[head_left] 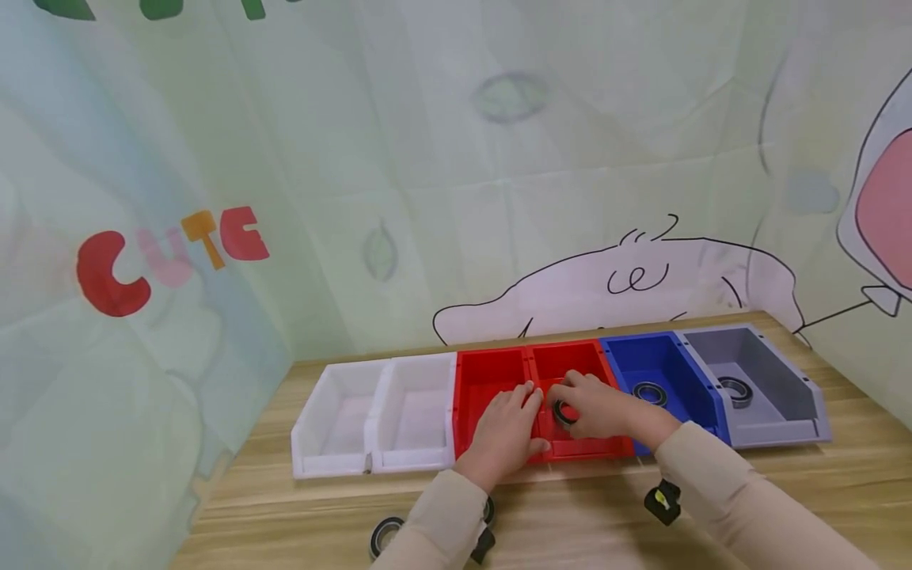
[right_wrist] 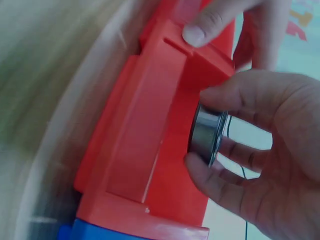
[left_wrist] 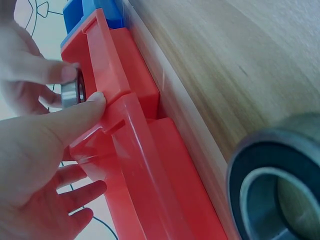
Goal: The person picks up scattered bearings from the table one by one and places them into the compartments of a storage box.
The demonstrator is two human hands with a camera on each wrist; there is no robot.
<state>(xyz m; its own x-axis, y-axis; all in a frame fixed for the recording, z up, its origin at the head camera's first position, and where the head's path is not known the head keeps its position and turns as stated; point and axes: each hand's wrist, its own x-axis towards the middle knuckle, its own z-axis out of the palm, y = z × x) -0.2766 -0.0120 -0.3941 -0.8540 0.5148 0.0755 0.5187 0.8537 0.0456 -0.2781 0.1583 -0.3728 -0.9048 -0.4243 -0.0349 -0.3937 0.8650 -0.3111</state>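
A ball bearing (right_wrist: 206, 132) is pinched between the thumb and fingers of my right hand (head_left: 600, 404), at the right-hand red bin (head_left: 591, 450). In the right wrist view the bearing stands on edge, its shiny outer ring showing. My left hand (head_left: 501, 431) rests at the divider between the two red bins, its thumb touching the front rim and its other fingers loosely spread. It holds nothing. The left-hand red bin (head_left: 492, 364) lies partly under that hand. In the left wrist view, the bearing (left_wrist: 70, 94) is close to the left thumb.
Two white bins (head_left: 413, 457) stand left of the red ones. To the right, a blue bin (head_left: 641, 352) and a grey bin (head_left: 780, 434) each contain a bearing. More bearings (head_left: 377, 540) lie on the wooden table (head_left: 285, 522), near a small black-and-yellow object (head_left: 663, 503). A printed curtain hangs behind.
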